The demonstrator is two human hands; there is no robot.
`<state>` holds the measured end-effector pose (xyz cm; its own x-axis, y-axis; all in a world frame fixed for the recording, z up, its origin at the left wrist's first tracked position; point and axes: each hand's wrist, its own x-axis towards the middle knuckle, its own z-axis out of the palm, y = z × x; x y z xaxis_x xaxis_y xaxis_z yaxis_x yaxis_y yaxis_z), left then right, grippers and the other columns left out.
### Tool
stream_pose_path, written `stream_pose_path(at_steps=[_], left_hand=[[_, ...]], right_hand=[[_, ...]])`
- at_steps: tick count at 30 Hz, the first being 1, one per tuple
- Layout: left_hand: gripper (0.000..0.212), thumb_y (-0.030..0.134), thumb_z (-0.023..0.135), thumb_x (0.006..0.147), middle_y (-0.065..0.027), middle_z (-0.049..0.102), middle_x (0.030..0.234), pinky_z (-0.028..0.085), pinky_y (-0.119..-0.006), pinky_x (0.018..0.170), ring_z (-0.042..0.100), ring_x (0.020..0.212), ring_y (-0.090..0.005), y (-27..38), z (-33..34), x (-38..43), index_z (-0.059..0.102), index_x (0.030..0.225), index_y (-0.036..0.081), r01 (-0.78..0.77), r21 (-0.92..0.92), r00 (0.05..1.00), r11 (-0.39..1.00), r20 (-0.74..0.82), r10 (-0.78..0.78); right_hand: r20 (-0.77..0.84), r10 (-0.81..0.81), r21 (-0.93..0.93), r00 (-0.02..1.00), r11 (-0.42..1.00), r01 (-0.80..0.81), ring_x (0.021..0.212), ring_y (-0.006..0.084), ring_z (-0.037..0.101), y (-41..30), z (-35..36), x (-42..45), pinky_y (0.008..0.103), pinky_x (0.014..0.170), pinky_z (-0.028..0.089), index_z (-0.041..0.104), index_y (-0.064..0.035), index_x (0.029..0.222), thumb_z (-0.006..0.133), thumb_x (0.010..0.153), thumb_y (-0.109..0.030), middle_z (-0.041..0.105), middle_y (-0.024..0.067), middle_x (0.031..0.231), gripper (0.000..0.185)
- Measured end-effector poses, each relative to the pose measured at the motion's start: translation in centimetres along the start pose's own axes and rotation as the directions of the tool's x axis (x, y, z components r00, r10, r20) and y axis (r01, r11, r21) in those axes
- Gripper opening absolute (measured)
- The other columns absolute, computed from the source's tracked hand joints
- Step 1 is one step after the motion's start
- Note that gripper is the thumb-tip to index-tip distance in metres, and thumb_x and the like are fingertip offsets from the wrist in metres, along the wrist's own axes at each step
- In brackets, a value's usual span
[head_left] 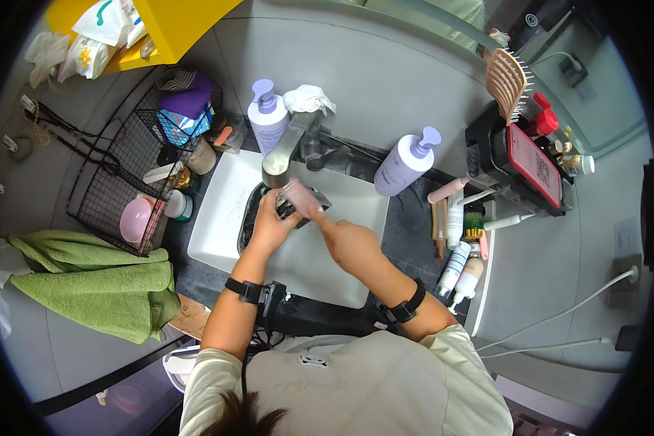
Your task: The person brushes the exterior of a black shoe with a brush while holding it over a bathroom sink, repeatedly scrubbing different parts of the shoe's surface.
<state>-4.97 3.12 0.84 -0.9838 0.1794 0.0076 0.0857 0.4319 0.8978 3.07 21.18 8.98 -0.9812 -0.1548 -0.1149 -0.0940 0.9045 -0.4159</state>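
My left hand (273, 222) grips a glossy black object (248, 219) inside the white rectangular sink (327, 272). Its exact kind is hard to tell, as my hands and the tap hide part of it. In my right hand (353, 244) is a pale pink handheld item (300, 197), probably a brush, blurred and held against or just above the black object. My right index finger stretches along its near end. Directly over both hands reaches the metal tap (277, 164).
Lilac pump bottles (404, 163) stand behind the sink. Leftward are a black wire basket (109, 191) and a green towel (98, 278). Tubes and bottles (453, 272) lie along the right counter, below a black holder (485, 141) with a hairbrush (507, 82). A yellow shelf (185, 27) juts out upper left.
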Motion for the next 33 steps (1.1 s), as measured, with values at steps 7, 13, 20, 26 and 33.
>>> stream_pose_path(at_steps=[7, 13, 20, 26, 33], left_hand=[[0.065, 0.02, 0.079, 0.067, -0.0201, 0.053, 0.115, 0.043, -0.039, 0.093, 0.054, 0.108, -0.0325, 1.1, 2.3, 0.9, 0.047, 0.119, -0.003, -0.049, -0.021, 0.998, 0.999, -0.03, 0.048], [0.065, 0.009, 0.078, 0.066, -0.0205, 0.052, 0.116, 0.043, -0.037, 0.092, 0.054, 0.109, -0.0307, 0.5, 3.6, 1.0, 0.044, 0.12, -0.003, -0.067, -0.228, 0.997, 0.971, 0.012, 0.072], [0.064, 0.019, 0.077, 0.072, -0.0214, 0.053, 0.116, 0.043, -0.038, 0.092, 0.053, 0.108, -0.0327, 2.4, 3.2, 0.6, 0.042, 0.121, -0.004, -0.094, 0.067, 0.987, 0.993, 0.139, 0.084], [0.066, 0.024, 0.076, 0.072, -0.024, 0.053, 0.118, 0.043, -0.04, 0.094, 0.052, 0.11, -0.0381, 3.3, 1.4, -0.6, 0.044, 0.122, -0.004, -0.037, 0.145, 0.997, 0.989, 0.075, 0.027], [0.089, 0.007, 0.074, 0.063, -0.0249, 0.049, 0.125, 0.043, -0.04, 0.094, 0.052, 0.112, -0.037, 2.4, -6.4, -1.6, 0.029, 0.14, 0.011, 0.249, 0.49, 0.964, 0.835, -0.043, -0.263]], right_hand=[[0.002, 0.076, -0.167, 0.997, 0.983, -0.074, 0.064, 0.0302, 0.063, 1.8, -2.8, -0.1, 0.0415, 0.055, 0.05, 0.039, -0.0225, 0.139, 0.049, 0.084, -0.011, 0.061, 0.0126, 0.074, 0.057], [-0.078, -0.146, -0.271, 0.986, 0.955, 0.12, 0.055, 0.0295, 0.06, 0.9, -2.9, -0.8, 0.0401, 0.047, 0.048, 0.043, -0.0274, 0.135, 0.051, 0.087, -0.015, 0.06, 0.0096, 0.068, 0.05], [-0.033, -0.083, -0.242, 0.996, 0.968, 0.072, 0.058, 0.0304, 0.062, 0.4, -1.9, -1.3, 0.0421, 0.049, 0.048, 0.044, -0.0237, 0.134, 0.05, 0.087, -0.015, 0.061, 0.0108, 0.068, 0.049], [0.016, 0.104, -0.011, 0.994, 0.995, -0.104, 0.069, 0.0376, 0.061, 2.0, -3.1, 0.0, 0.0439, 0.063, 0.05, 0.045, -0.0294, 0.134, 0.048, 0.093, -0.025, 0.065, 0.0162, 0.08, 0.042], [0.034, 0.242, 0.266, 0.97, 0.933, -0.242, 0.099, 0.0374, 0.059, 7.0, 2.3, -0.9, 0.0385, 0.085, 0.047, 0.047, -0.0177, 0.133, 0.047, 0.093, -0.023, 0.06, 0.0204, 0.113, 0.04]])
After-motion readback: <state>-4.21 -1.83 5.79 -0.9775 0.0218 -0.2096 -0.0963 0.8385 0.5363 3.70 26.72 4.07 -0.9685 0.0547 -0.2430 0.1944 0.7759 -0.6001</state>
